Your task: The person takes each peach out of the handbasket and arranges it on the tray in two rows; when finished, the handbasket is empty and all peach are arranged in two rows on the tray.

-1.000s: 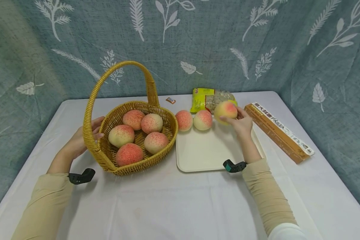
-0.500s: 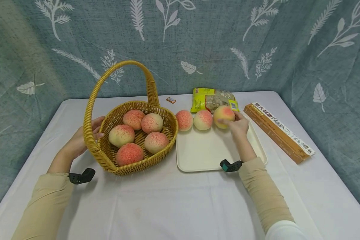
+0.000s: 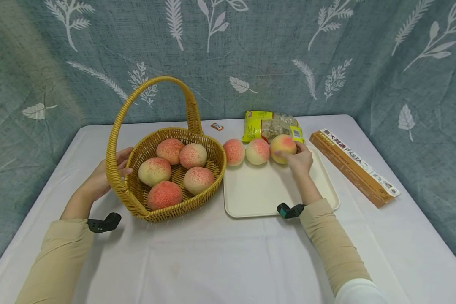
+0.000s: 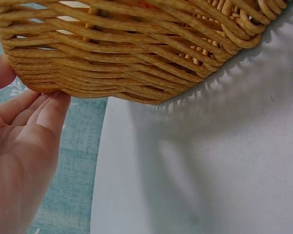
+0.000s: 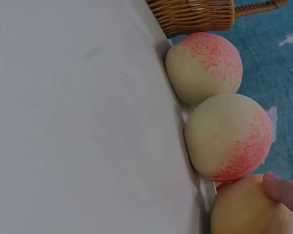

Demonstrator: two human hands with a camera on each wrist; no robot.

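Observation:
In the head view my right hand (image 3: 301, 159) grips a yellow peach (image 3: 283, 148) with a pink blush, at the back of a cream tray (image 3: 262, 194). Two pink-and-cream peaches, a middle one (image 3: 257, 152) and a left one (image 3: 234, 152), stand beside it in a row. The right wrist view shows a fingertip (image 5: 278, 187) on the yellow peach (image 5: 251, 209), which sits right against the middle peach (image 5: 229, 139). My left hand (image 3: 100, 177) rests its straight fingers against the outer left side of a wicker basket (image 3: 175, 213); the left wrist view shows the fingertips (image 4: 53, 105) at its woven wall (image 4: 122, 73).
Several peaches lie inside the basket, whose tall handle (image 3: 115, 126) arches above. Behind the tray lies a yellow-green food bag (image 3: 258, 124). A long brown pasta box (image 3: 353, 166) lies to the right. A small orange packet (image 3: 217, 126) sits near the table's back edge.
My right hand has moved slightly left and down with the yellow peach, bringing it into line with the two other peaches on the tray. My left hand and the basket have stayed still.

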